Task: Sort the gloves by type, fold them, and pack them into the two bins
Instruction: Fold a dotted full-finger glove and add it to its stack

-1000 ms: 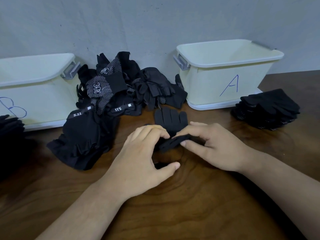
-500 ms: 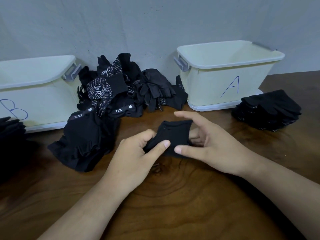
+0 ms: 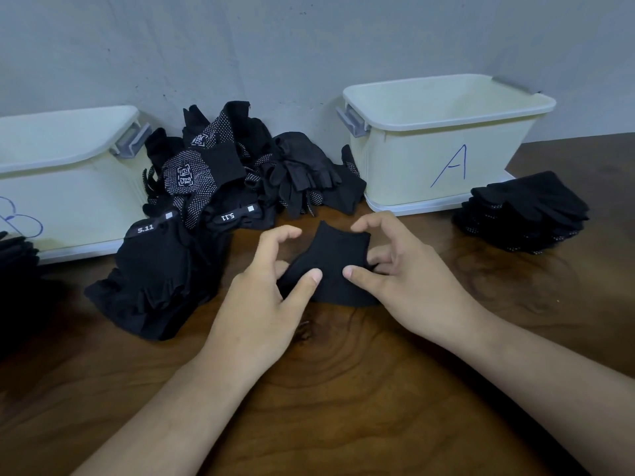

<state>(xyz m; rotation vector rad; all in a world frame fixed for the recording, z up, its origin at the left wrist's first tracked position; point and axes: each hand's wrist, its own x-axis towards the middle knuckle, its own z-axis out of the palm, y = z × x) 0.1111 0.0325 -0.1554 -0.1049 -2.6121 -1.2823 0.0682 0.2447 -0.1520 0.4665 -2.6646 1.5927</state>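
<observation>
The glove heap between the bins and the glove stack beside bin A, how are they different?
The heap is jumbled, gloves pointing every way; the stack is folded and layered neatly. The heap lies between bin B and bin A; the stack lies right of bin A. The heap shows white 5.11 labels; the stack shows none. Both are black gloves on the wooden table.

We see a dark brown wooden tabletop [image 3: 343, 407] with a ringed grain swirl near its middle. Behind it, a plain blue-grey painted wall [image 3: 309, 46] meets its far edge.
</observation>
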